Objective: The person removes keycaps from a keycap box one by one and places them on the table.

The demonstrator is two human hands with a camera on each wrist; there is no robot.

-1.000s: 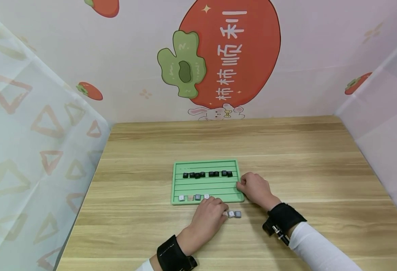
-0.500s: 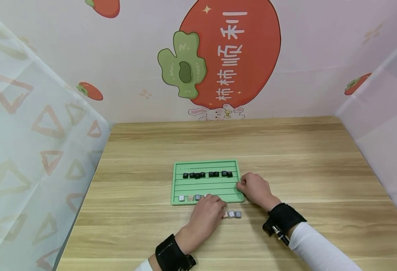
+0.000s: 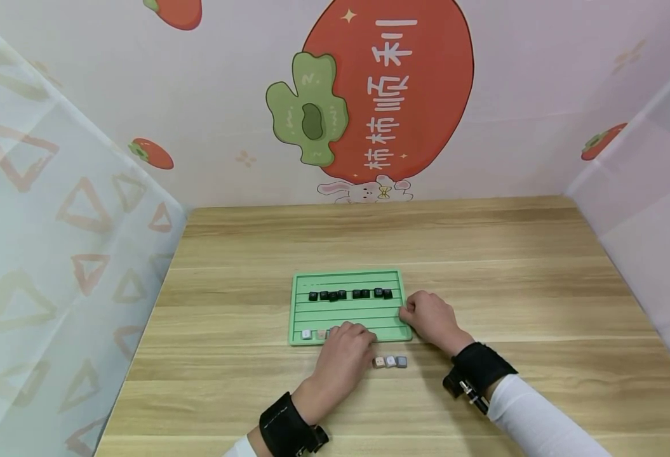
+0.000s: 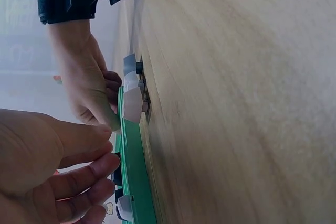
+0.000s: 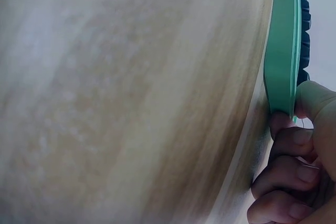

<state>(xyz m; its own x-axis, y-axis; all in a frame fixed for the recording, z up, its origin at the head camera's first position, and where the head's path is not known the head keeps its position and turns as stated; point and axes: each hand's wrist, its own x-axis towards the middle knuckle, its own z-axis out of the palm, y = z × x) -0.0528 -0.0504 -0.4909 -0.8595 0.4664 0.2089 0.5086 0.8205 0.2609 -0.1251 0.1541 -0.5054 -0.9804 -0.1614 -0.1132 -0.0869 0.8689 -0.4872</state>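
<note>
A green tray with ridged rows lies on the table. My right hand grips its right edge, the thumb over the rim and a curled finger at the corner. My left hand is over the tray's near edge, thumb and index fingertips together in the left wrist view; whether a piece sits between them I cannot tell. On the tray's front row, a white keycap and a pinkish keycap show, with others hidden behind the left hand. Beige, white and grey keycaps lie in front of the tray.
Several black keycaps stand in a line along an upper row of the tray. The wooden table runs back to a printed wall covering, with sheets at both sides. Each wrist bears a black strap.
My left hand has moved left and slightly away from me, from the loose keycaps to over the tray's front row, uncovering the beige keycap and covering the grey one. My right hand stays put.
</note>
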